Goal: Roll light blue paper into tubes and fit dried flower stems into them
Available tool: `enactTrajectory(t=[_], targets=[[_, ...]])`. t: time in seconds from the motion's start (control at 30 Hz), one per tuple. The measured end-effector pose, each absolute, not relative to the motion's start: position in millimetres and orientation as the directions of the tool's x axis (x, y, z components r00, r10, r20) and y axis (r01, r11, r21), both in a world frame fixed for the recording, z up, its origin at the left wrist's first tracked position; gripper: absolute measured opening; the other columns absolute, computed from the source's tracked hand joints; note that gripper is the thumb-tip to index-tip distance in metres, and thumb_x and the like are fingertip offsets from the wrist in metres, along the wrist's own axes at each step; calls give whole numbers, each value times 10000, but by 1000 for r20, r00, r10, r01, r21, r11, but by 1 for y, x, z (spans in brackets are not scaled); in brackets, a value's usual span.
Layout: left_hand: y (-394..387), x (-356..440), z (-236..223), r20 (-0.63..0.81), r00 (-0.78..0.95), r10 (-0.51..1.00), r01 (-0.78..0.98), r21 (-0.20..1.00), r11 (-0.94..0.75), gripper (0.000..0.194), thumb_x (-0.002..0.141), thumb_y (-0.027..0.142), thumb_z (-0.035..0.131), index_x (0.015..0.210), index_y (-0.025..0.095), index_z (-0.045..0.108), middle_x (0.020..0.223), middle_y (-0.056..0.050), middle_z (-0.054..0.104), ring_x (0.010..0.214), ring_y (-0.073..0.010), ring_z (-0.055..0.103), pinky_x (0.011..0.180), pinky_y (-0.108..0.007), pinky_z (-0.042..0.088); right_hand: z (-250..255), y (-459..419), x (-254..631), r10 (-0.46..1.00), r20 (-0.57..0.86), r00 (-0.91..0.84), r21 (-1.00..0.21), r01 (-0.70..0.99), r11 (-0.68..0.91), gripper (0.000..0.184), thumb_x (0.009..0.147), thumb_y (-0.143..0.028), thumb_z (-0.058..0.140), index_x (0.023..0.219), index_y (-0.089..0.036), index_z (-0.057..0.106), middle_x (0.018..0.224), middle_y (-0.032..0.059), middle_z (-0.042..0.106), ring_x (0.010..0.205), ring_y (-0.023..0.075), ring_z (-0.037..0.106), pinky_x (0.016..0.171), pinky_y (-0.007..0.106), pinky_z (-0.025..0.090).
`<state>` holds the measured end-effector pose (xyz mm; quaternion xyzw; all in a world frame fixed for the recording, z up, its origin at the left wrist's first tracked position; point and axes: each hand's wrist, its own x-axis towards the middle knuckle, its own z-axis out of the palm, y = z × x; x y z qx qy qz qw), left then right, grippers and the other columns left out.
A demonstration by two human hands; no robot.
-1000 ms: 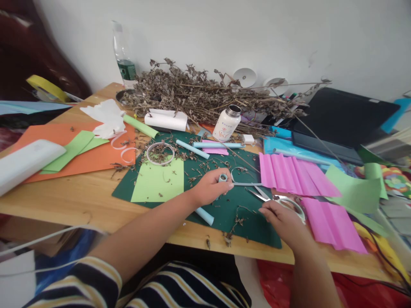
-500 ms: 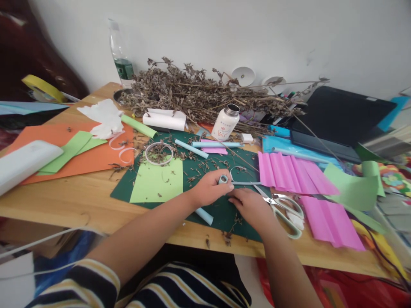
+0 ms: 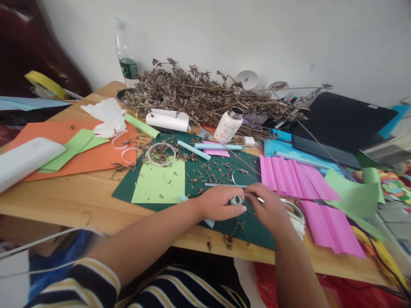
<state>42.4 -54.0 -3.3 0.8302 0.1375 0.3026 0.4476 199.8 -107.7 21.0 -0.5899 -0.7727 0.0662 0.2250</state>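
Observation:
My left hand (image 3: 220, 203) is closed around a rolled light-blue paper tube (image 3: 236, 200), its open end facing me. Close against it, my right hand (image 3: 261, 205) has its fingers pinched together near the tube; what they grip is hidden. A narrow pale-blue strip (image 3: 221, 185) runs level just beyond my left hand. Scissors with pale handles (image 3: 294, 209) are partly covered by my right hand, and a small shiny piece shows between its fingers. Under my left forearm, another light-blue roll (image 3: 209, 223) lies on the dark green mat (image 3: 199, 171).
Dried plants (image 3: 192, 92) are heaped along the wall. An uncapped white bottle (image 3: 228, 125) stands before them. Light-blue rolls (image 3: 194, 150), a light-green sheet (image 3: 159, 184) and a clear ring (image 3: 161, 154) lie on the mat. Pink crepe paper (image 3: 295, 175) is at the right, orange paper (image 3: 105, 156) left.
Both hands have shifted right and slightly nearer me with the tube. The pale strip, earlier stretching right from my hands, now extends left behind my left hand. My right hand now covers the scissor blades.

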Motion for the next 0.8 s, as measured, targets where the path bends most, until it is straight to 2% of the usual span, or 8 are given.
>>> enactTrajectory(t=[0.07, 0.13, 0.23, 0.43, 0.53, 0.63, 0.7, 0.8], targets=[[-55, 44, -4, 377, 795, 475, -45, 818, -574, 149, 741, 285, 447, 652, 172, 406, 594, 30, 430, 567, -93, 391, 550, -202, 326, 30, -112, 200, 898, 423, -121, -489, 804, 338, 99, 780, -176, 454, 706, -189, 518, 674, 12, 557, 636, 131, 520, 580, 243, 408], [-55, 44, -4, 360, 809, 466, -38, 821, -569, 140, 742, 270, 438, 651, 173, 396, 609, 26, 438, 584, -95, 403, 562, -199, 340, 38, -115, 195, 877, 452, -164, -512, 757, 406, 76, 772, -180, 481, 716, -201, 528, 683, 4, 555, 657, 127, 525, 591, 239, 424], [-53, 44, -4, 328, 817, 474, -10, 830, -558, 100, 734, 232, 431, 664, 172, 392, 657, 17, 459, 630, -101, 427, 598, -201, 363, 44, -116, 184, 875, 395, -282, -465, 759, 455, 81, 764, -176, 500, 726, -205, 566, 717, 13, 567, 696, 133, 539, 614, 247, 440], [-51, 43, -5, 305, 812, 498, 15, 842, -540, 54, 728, 217, 437, 710, 166, 434, 657, 19, 477, 622, -102, 445, 580, -198, 363, 50, -115, 183, 896, 330, -297, -399, 816, 417, 134, 766, -169, 502, 817, -217, 615, 776, 22, 578, 714, 124, 556, 620, 231, 456], [-51, 43, -4, 302, 816, 493, 8, 847, -531, 120, 746, 217, 418, 831, 160, 483, 724, 1, 534, 654, -110, 476, 613, -208, 377, 53, -116, 185, 903, 320, -288, -375, 836, 400, 168, 769, -160, 490, 878, -226, 600, 798, 18, 594, 731, 126, 564, 629, 229, 462], [-52, 44, -2, 310, 836, 452, -18, 839, -543, 194, 751, 184, 405, 922, 144, 488, 851, -34, 573, 750, -128, 508, 684, -225, 389, 53, -116, 184, 906, 347, -243, -385, 844, 374, 119, 759, -171, 507, 834, -223, 583, 764, 4, 610, 708, 125, 572, 620, 228, 467], [-52, 44, -1, 305, 844, 442, -12, 833, -553, 177, 750, 178, 405, 902, 142, 488, 876, -42, 576, 777, -133, 513, 699, -227, 392, 52, -116, 183, 902, 366, -231, -388, 843, 373, 77, 747, -183, 528, 791, -220, 579, 741, -1, 617, 679, 125, 572, 606, 230, 469], [-52, 44, -2, 297, 841, 451, 20, 818, -575, 107, 745, 196, 416, 827, 158, 474, 812, -20, 565, 738, -123, 504, 666, -215, 395, 51, -115, 182, 882, 387, -269, -385, 822, 419, 58, 741, -189, 541, 761, -220, 586, 735, 2, 624, 681, 130, 572, 603, 240, 468]])
